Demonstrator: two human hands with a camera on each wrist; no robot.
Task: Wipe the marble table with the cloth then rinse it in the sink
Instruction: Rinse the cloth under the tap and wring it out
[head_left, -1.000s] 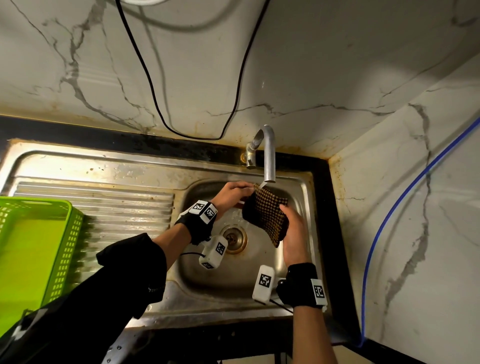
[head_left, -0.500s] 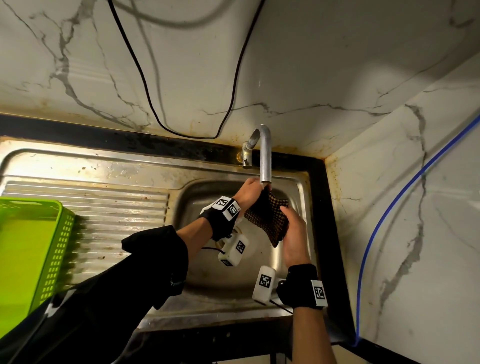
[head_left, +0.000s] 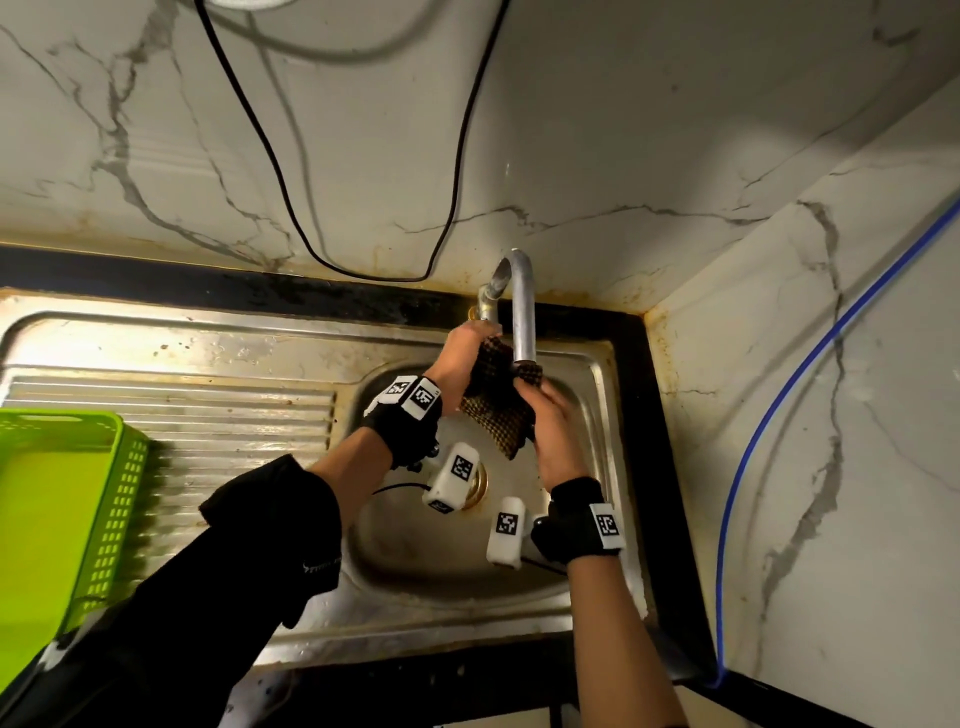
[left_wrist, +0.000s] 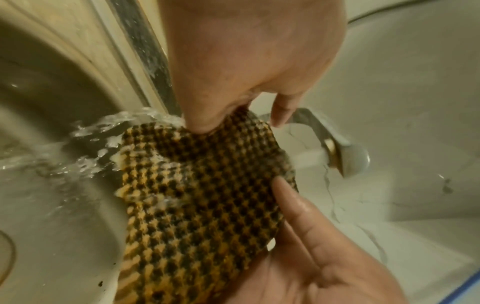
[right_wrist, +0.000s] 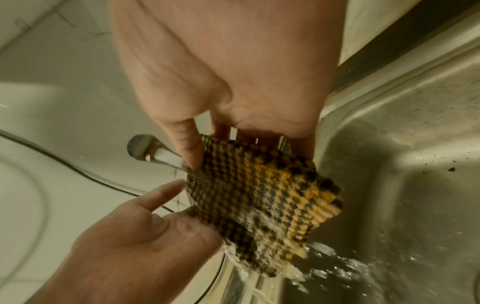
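Since a moment ago, your left hand (head_left: 460, 358) has gone up higher, next to the tap (head_left: 522, 312), and the cloth (head_left: 498, 402) has come up with it, right under the spout. Your right hand (head_left: 553, 426) is in much the same spot as before.

The cloth (left_wrist: 205, 201) is brown and yellow with little checks. It hangs over the sink (head_left: 597, 364) bowl, folded into a thick pad. Its long side runs from the spout down toward you, with the low end pointing at the drain. Water (right_wrist: 324, 265) runs off the low end.

Your left hand (left_wrist: 249, 61) pinches the top edge of the cloth with thumb and fingers. Your right hand (right_wrist: 221, 67) holds the cloth (right_wrist: 259, 195) too, thumb on one side and fingers on the other side.

A green basket (head_left: 67, 504) sits on the drain board to the left.
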